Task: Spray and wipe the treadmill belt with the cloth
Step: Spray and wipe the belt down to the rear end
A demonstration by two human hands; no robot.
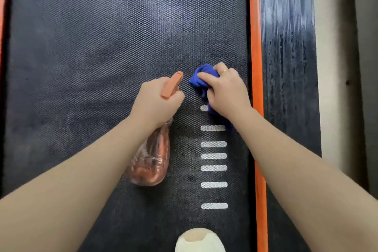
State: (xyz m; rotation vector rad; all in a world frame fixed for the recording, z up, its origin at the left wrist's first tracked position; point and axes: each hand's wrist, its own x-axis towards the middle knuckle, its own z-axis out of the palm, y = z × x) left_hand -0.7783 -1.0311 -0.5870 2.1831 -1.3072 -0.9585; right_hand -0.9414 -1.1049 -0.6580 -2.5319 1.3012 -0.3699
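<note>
Treadmill belt [102, 47]: black, finely dotted texture, long axis running near to far through the whole view. Paler scuffed patches on its left half. A column of white dashes [214, 156] is printed right of centre, each dash lying crosswise; the farthest one is partly covered by the cloth and hand.

Spray bottle [152, 159]: held over the middle of the belt, long axis tilted, base toward the near left, head toward the far right. Body is clear, crinkled-looking plastic with an orange-red tint; whether that is liquid or a reflection cannot be told. Orange spray head [172, 85] points to the far right, toward the cloth, with a small gap between them. The neck and trigger are hidden inside the fist.

Left hand [157, 100]: fingers wrapped firmly round the bottle's neck, seen from the back.

Cloth [201, 77]: deep blue, bunched into a crumpled wad, lying on the belt near its right edge. Much of it is hidden beneath the hand; a fold shows at the near side by the wrist.

Right hand [226, 90]: fingers curled over the cloth and gripping it against the belt; a thin ring on one finger.

Orange side strip [256, 88]: borders the belt on the right, running parallel to it. Beyond it, a dark ribbed side rail [288, 47], streaky with glare.

Shoe toe [199, 240]: pale, on the belt at the near edge, cut off by the frame.
</note>
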